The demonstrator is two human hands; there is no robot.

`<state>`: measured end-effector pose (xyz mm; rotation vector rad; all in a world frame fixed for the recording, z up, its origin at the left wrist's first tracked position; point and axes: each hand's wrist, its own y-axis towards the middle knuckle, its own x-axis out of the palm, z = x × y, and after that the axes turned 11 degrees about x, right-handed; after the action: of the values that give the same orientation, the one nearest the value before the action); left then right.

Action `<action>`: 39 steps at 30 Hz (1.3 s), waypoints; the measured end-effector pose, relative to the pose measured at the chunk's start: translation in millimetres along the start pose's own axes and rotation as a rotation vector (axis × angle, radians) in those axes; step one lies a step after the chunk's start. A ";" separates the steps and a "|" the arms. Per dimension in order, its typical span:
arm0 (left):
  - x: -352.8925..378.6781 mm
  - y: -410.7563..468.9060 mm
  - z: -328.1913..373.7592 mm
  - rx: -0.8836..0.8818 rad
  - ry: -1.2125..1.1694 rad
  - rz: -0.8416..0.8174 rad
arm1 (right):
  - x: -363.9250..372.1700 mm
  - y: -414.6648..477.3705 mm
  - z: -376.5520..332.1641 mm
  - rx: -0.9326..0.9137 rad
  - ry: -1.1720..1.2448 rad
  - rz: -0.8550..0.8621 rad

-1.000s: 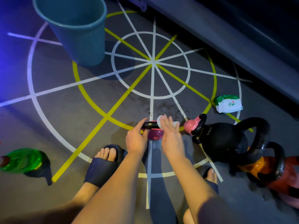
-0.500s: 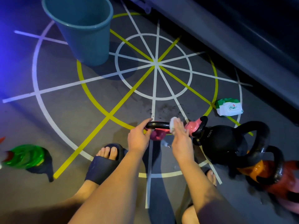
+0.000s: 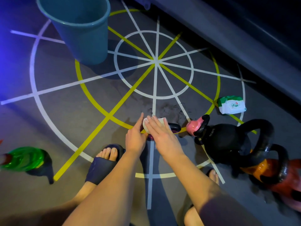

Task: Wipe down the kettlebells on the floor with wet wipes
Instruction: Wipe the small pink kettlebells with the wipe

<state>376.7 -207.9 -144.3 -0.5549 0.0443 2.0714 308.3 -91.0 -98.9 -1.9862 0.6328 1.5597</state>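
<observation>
A small magenta kettlebell with a black handle [image 3: 175, 127] stands on the floor in front of me, mostly hidden under my hands. My right hand [image 3: 160, 134] lies flat over the handle and presses a white wet wipe [image 3: 146, 124] against its left end. My left hand [image 3: 135, 137] steadies the kettlebell from the left, index finger pointing up. To the right lie a small pink kettlebell [image 3: 193, 126], a big black kettlebell [image 3: 223, 141] and an orange-red kettlebell [image 3: 275, 176].
A wet wipe pack [image 3: 232, 107] lies at the right, past the kettlebells. A teal bucket [image 3: 78, 30] stands at the upper left. A green bottle [image 3: 22, 159] lies at the left. My sandalled feet [image 3: 104, 163] are just below my hands. A raised ledge [image 3: 228, 36] runs along the upper right.
My right hand slid the wipe along the handle from its right end to its left end, next to my left hand. My left hand stayed on the kettlebell.
</observation>
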 end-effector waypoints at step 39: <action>30.4 25.9 34.1 0.472 0.573 -0.157 | -43.6 19.3 87.6 0.423 0.097 -0.293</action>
<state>329.5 -189.1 -130.8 -0.8016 0.7761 1.6142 222.5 -45.8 -75.5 -1.7452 0.6169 1.0602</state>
